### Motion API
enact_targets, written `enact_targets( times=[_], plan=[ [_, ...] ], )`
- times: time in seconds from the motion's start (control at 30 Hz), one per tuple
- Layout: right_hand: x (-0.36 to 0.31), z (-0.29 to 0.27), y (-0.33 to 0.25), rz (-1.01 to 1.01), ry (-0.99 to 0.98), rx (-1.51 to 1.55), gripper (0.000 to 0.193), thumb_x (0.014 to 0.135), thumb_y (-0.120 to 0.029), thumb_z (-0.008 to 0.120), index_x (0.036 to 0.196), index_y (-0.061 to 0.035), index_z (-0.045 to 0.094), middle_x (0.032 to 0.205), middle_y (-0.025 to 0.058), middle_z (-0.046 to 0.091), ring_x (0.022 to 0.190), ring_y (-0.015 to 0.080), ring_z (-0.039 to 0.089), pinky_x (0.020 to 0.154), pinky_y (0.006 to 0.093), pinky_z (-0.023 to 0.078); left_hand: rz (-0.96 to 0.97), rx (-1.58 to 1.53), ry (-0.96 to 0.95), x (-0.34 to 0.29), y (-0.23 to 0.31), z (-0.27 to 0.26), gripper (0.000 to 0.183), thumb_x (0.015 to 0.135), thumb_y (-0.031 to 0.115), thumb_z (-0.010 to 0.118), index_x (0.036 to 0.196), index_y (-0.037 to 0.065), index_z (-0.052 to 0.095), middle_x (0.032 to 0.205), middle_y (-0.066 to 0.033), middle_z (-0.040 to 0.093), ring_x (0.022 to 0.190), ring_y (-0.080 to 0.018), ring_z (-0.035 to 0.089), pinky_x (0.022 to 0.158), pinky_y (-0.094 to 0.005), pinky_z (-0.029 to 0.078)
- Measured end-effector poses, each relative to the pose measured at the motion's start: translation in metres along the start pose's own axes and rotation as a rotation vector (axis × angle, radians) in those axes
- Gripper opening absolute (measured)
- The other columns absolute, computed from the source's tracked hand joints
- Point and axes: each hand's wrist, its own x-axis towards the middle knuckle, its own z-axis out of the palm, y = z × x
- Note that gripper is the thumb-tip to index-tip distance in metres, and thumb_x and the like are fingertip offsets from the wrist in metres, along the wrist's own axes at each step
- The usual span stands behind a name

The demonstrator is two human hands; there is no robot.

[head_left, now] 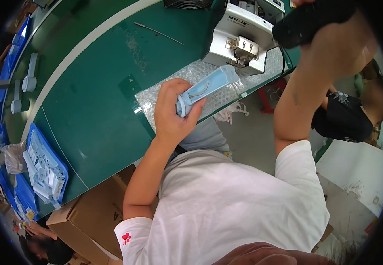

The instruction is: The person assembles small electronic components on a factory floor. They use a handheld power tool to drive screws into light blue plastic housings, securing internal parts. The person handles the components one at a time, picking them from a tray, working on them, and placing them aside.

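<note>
My left hand is closed around the round end of a light blue plastic housing, long and trough-shaped. Its open side faces up, and a thin curved metal-coloured piece shows inside. The housing is held over a sheet of bubble wrap along the table's near edge. Raised at the upper right, my right hand is blurred and close to the view. A black rounded object lies across it, with fingertips showing at its far side; its kind cannot be made out.
A white-and-silver machine with a metal block on its front stands beyond the housing. On the green table lies a thin metal rod. A blue tray of light blue parts sits left. Other people are at both sides.
</note>
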Motion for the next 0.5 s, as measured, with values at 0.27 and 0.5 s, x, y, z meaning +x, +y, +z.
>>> enact_targets(
  times=[0.27, 0.5],
  plan=[
    [-0.006, -0.060, -0.020, 0.382, -0.238, 0.538, 0.060, 0.088, -0.057, 0.063, 0.110, -0.0015, 0.054, 0.093, 0.0091, 0.056, 0.077, 0.0169, 0.054, 0.070, 0.0311, 0.046, 0.062, 0.009, 0.018, 0.002, 0.001, -0.002, 0.042, 0.077, 0.001, 0.083, 0.113, 0.003, 0.060, 0.111, -0.0158, 0.063, 0.098, -0.0289, 0.064, 0.084, -0.0362, 0.052],
    [-0.012, -0.044, 0.003, 0.420, -0.221, 0.497, 0.059, 0.087, -0.056, 0.064, 0.110, -0.0030, 0.055, 0.093, 0.0078, 0.055, 0.078, 0.0166, 0.053, 0.071, 0.0314, 0.046, 0.060, -0.001, 0.055, 0.000, 0.000, -0.003, 0.042, 0.076, 0.003, 0.084, 0.111, 0.003, 0.060, 0.109, -0.0132, 0.064, 0.095, -0.0287, 0.065, 0.082, -0.0366, 0.052]
  ],
)
